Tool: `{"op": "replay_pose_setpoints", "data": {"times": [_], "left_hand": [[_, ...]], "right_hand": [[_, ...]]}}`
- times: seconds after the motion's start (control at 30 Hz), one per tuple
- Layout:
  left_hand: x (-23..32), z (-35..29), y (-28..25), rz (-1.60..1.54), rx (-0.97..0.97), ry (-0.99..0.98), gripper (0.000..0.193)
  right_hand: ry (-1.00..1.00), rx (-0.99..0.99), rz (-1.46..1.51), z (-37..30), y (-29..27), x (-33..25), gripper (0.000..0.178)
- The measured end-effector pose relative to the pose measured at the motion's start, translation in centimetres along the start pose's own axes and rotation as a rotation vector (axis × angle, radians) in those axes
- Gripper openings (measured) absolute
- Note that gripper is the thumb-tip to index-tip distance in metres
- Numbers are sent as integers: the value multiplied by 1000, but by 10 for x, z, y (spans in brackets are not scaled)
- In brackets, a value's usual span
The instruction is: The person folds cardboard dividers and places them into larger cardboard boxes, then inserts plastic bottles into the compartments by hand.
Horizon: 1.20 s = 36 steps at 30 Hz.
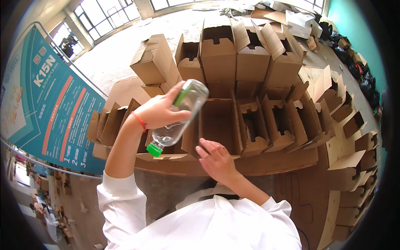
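Observation:
My left hand [160,109], with a red cord round its wrist, grips a clear bottle [177,127] with a green cap. The bottle is tilted, its cap pointing down toward me, above the near row of cartons. Part of its side is behind my fingers. My right hand [218,161] holds nothing; its fingers are stretched out at the near edge of an open cardboard box [218,125] in the middle. Whether the fingertips touch that box, I cannot tell.
Several open cartons [277,125] stand in a row to the right, and taller ones [218,52] rise behind. More boxes [352,168] line the right side. A teal banner [62,108] stands at the left. Black bags [368,87] lie by the green wall.

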State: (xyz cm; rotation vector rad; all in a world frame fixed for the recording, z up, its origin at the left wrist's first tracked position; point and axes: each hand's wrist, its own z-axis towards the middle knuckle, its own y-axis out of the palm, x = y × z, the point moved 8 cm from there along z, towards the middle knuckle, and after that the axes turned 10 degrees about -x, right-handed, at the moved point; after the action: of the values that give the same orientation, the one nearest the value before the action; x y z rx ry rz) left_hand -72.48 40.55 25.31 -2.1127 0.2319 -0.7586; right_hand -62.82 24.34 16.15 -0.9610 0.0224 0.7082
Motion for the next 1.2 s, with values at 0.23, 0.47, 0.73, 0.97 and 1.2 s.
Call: {"op": "replay_pose_setpoints", "data": {"times": [0.23, 0.47, 0.73, 0.97, 1.2], "left_hand": [[70, 81, 77, 428, -330, -80, 95], [36, 172, 142, 382, -510, -306, 99], [-21, 232, 213, 272, -368, -241, 56], [-29, 240, 214, 292, -302, -216, 37], [69, 130, 72, 247, 586, 127, 40]], "right_hand": [[-31, -20, -136, -27, -12, 2, 41], [100, -153, -73, -41, -20, 13, 42], [-70, -152, 19, -50, -5, -2, 29], [8, -185, 52, -56, -1, 18, 40], [98, 28, -135, -63, -29, 39, 43]]}}
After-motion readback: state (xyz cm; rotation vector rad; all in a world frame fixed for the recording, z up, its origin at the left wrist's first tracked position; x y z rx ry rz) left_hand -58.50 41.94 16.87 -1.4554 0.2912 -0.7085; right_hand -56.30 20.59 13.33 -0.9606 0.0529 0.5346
